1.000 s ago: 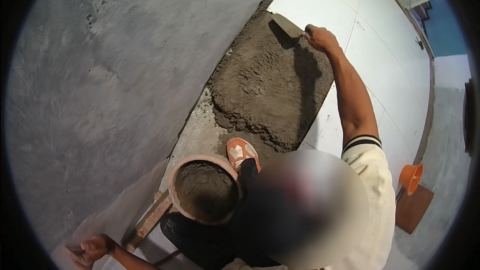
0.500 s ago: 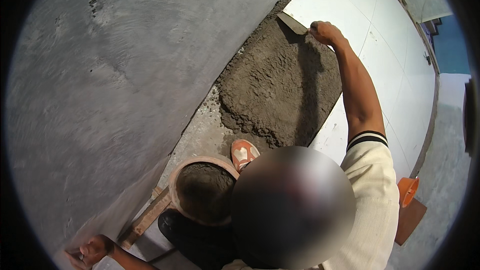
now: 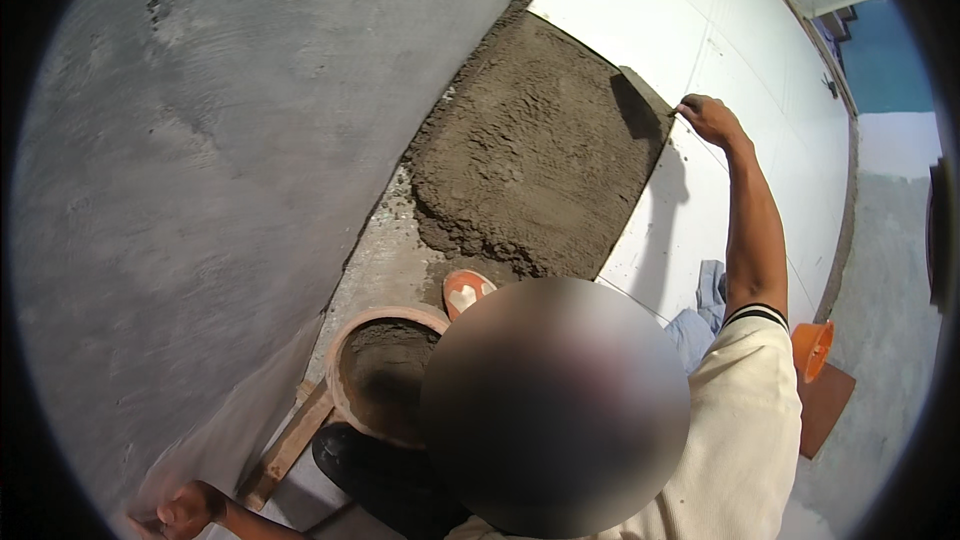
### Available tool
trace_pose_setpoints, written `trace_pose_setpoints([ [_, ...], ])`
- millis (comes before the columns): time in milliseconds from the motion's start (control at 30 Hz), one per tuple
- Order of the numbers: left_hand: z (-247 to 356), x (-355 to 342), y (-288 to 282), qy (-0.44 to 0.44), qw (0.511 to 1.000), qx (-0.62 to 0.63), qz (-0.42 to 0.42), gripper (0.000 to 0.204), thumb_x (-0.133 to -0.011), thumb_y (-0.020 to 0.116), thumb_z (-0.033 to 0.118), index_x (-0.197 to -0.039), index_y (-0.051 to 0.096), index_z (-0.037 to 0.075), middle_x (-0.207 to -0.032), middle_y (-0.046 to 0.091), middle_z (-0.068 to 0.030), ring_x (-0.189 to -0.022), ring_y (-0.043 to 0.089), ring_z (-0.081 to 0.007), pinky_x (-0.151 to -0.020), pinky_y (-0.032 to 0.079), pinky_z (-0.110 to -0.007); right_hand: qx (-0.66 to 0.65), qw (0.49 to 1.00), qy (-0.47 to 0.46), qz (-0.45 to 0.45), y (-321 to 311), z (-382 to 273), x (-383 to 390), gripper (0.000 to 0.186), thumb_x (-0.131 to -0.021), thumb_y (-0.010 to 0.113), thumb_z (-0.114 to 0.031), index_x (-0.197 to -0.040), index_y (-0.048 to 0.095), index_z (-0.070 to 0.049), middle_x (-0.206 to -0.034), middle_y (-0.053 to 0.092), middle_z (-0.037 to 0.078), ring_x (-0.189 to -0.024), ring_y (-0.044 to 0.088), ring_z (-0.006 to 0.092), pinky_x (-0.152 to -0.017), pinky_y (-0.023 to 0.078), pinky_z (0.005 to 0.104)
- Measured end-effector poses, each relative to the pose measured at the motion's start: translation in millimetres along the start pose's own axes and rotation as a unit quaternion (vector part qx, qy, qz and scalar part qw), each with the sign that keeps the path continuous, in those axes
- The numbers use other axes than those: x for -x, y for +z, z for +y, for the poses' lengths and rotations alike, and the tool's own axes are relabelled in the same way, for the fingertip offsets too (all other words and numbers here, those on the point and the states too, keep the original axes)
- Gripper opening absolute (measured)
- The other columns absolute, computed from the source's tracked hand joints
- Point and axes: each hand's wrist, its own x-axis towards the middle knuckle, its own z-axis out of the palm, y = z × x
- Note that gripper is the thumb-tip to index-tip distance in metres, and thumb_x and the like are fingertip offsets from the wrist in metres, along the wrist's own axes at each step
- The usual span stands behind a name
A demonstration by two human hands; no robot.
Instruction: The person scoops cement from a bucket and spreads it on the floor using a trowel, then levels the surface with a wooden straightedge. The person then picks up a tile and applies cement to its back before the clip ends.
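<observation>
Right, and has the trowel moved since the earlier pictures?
Yes: the trowel, held in the right hand, has shifted rightward along the far edge of the mortar bed, away from the grey wall.

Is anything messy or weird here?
A bit: loose grey-brown crumbs lie on the bare floor beside the wall, outside the main mortar bed, so they look spilled. Something bluish, like bunched cloth, shows against the white tiles; I can't tell whether it belongs there.

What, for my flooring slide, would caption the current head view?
Right hand holding a trowel at the corner of a mortar bed, beside white floor tiles.
</observation>
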Motion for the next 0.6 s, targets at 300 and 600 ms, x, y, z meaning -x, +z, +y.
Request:
trace_pose_setpoints([
  [300, -2.9, 8.7, -13.5, -0.062, 0.995, -0.034, -0.076, 0.061, -0.114, 0.034, 0.041, -0.154, 0.027, -0.004, -0.156, 0.032, -0.0243, -0.144, 0.033, -0.0359, -0.122, 0.021, -0.055, 0.061, 0.996, 0.055, -0.031, 11.5, 2.3, 20.0, 0.037, -0.107, 0.055, -0.038, -0.117, 0.075, -0.008, -0.113, 0.076, 0.018, -0.106, 0.07, 0.0413, -0.091, 0.055, 0.0508],
  [600, 23.6, -10.8, -5.2, -0.077, 0.995, -0.018, -0.056, 0.055, -0.114, 0.027, 0.04, -0.137, 0.041, -0.008, -0.142, 0.038, -0.0243, -0.135, 0.029, -0.0418, -0.114, 0.019, -0.062, 0.033, 0.993, 0.11, -0.04, 22.5, 27.6, 53.3, 0.038, -0.107, 0.053, -0.037, -0.115, 0.075, -0.006, -0.109, 0.076, 0.02, -0.106, 0.07, 0.0418, -0.091, 0.053, 0.0512],
])
